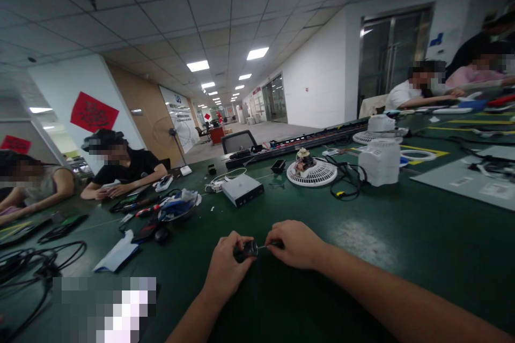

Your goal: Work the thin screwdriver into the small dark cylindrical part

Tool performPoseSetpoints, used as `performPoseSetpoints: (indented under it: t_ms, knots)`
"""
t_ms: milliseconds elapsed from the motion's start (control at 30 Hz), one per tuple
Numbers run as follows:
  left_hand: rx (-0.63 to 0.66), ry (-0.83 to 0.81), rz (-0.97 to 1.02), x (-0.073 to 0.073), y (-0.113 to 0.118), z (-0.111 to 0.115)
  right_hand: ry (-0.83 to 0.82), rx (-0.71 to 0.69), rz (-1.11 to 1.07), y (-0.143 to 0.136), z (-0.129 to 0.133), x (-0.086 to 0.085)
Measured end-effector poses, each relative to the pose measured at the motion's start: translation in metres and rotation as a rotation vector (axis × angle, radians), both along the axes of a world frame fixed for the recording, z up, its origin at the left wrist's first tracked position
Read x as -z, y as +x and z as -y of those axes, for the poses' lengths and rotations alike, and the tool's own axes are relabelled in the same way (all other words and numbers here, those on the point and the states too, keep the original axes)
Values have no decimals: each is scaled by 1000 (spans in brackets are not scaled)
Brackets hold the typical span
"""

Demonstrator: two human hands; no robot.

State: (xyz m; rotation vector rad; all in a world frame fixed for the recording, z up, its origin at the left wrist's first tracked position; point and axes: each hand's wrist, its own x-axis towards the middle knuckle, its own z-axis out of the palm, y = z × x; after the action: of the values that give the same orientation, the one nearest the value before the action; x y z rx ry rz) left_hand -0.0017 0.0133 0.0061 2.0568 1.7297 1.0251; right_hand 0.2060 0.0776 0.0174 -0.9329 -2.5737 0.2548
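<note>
Close in front of me, my left hand [226, 261] is closed around a small dark cylindrical part [249, 248], its round end turned to the right. My right hand [298, 244] pinches the dark handle of a screwdriver [263, 247]. Its thin metal shaft points left at the round end of the part. Whether the tip touches it or goes inside, I cannot tell. Both hands are just above the green table [314, 289]. My fingers hide much of the cylinder and of the handle.
Beyond my hands lie a grey drive box [242, 189], a white fan grille with a motor [311, 171], a white plastic housing [379, 162] and black cables [346, 179]. A bowl of tools [179, 206] and a blue cloth [116, 253] are leftward. Several people sit around the table.
</note>
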Motion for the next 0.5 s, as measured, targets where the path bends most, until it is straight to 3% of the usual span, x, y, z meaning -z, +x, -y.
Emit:
performPoseSetpoints:
  t_ms: [267,500]
  knots:
    - [29,-8,48,1,-2,-1,-79,-48,-72,-1,1,-3]
    - [22,-7,24,2,0,0,-50,38,-33,1,-3,1]
